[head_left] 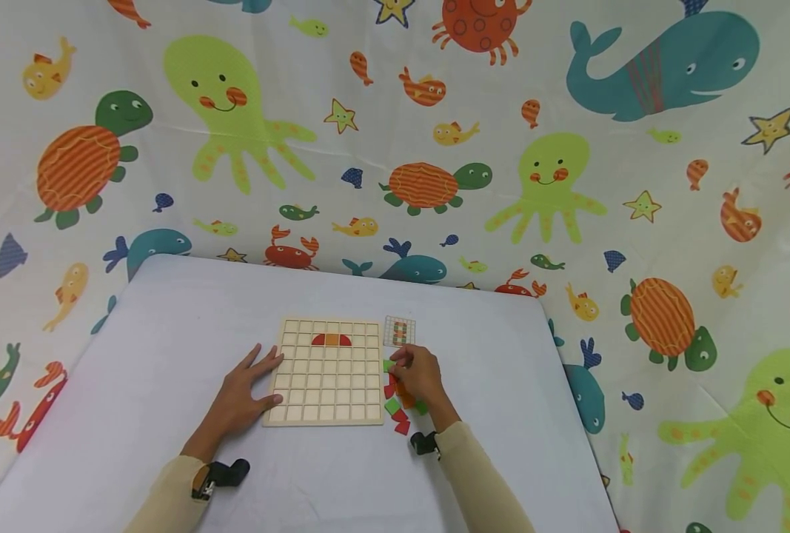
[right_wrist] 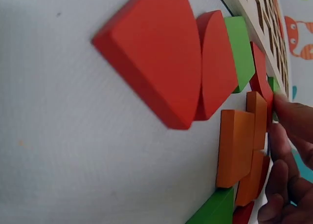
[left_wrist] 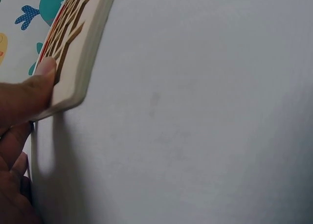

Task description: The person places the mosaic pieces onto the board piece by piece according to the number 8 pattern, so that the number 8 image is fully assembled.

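Note:
A pale wooden grid board [head_left: 324, 423] lies on the white-covered table. In its upper part sit an orange square [head_left: 332, 340] and two red curved blocks [head_left: 318, 340], one on either side. My left hand [head_left: 238, 400] rests at the board's left edge with fingers spread, and its thumb [left_wrist: 46, 70] touches the rim. Beyond the right edge, my right hand [head_left: 421, 376] reaches over loose blocks, thumb and forefinger right at a light green square block [head_left: 389, 366]. I cannot tell whether they pinch it. Red and orange blocks [right_wrist: 236, 145] lie beside the fingers.
A small card [head_left: 400, 331] with a grid and coloured pattern lies by the board's upper right edge. Nearer me are a green block [head_left: 392, 406] and red blocks [head_left: 403, 427]. A cloth [head_left: 395, 148] printed with sea animals hangs behind the table.

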Available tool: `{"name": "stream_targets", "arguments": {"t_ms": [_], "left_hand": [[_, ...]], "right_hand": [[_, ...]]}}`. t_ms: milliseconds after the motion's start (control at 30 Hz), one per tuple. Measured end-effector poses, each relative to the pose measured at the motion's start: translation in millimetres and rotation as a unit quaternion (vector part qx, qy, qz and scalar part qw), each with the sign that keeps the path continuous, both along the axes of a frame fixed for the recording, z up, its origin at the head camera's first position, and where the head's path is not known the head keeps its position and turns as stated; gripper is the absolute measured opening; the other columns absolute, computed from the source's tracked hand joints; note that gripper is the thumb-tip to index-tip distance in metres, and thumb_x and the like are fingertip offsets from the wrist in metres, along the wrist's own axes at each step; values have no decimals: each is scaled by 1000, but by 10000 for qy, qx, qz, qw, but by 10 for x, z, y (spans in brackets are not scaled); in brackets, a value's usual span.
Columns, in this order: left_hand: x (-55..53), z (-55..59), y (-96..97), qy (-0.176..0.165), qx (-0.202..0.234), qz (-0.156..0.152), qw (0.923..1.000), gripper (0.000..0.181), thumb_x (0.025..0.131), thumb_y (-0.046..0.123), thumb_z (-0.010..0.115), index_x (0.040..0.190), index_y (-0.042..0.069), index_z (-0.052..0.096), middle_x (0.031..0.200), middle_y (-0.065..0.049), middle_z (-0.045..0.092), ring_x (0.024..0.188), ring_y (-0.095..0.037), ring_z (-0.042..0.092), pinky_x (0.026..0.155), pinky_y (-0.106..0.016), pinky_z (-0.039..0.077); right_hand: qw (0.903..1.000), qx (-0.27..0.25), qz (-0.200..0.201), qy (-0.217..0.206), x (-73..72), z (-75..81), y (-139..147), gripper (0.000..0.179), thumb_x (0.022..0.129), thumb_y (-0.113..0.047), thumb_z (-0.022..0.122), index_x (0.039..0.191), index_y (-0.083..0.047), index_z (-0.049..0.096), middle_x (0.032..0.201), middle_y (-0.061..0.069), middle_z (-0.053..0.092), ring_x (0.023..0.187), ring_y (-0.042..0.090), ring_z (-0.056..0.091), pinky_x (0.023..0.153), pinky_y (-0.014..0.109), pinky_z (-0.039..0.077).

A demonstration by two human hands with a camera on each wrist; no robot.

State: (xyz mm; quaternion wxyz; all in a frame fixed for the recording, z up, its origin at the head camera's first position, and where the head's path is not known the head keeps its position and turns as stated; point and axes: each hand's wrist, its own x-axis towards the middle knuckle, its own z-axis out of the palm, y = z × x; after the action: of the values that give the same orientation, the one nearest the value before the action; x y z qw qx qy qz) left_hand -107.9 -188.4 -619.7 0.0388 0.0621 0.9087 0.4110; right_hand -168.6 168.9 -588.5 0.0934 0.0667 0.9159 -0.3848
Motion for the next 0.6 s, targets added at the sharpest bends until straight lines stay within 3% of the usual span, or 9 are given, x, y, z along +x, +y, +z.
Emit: {"name": "stream_targets", "arguments": {"t_ms": [300, 600], "left_hand": [[1, 6, -1, -45, 3, 18, 10000, 85, 83, 13, 89, 158, 10, 50, 172, -20, 34, 161, -53, 20, 123, -77, 22], [17, 31, -2, -14, 24, 4, 10000, 85, 82, 12, 89, 158, 9, 51, 171, -20, 37, 161, -53, 20, 123, -78, 21]], "right_hand": [[9984, -490, -114, 243, 21, 47, 1, 10, 92, -8, 82, 94, -14, 75, 88, 3, 69, 76, 19, 63, 65, 26, 57], [9930, -923, -77, 726, -39, 177, -118, 5, 93, -16, 83, 95, -19, 80, 90, -2, 73, 84, 20, 57, 69, 27, 48]]}}
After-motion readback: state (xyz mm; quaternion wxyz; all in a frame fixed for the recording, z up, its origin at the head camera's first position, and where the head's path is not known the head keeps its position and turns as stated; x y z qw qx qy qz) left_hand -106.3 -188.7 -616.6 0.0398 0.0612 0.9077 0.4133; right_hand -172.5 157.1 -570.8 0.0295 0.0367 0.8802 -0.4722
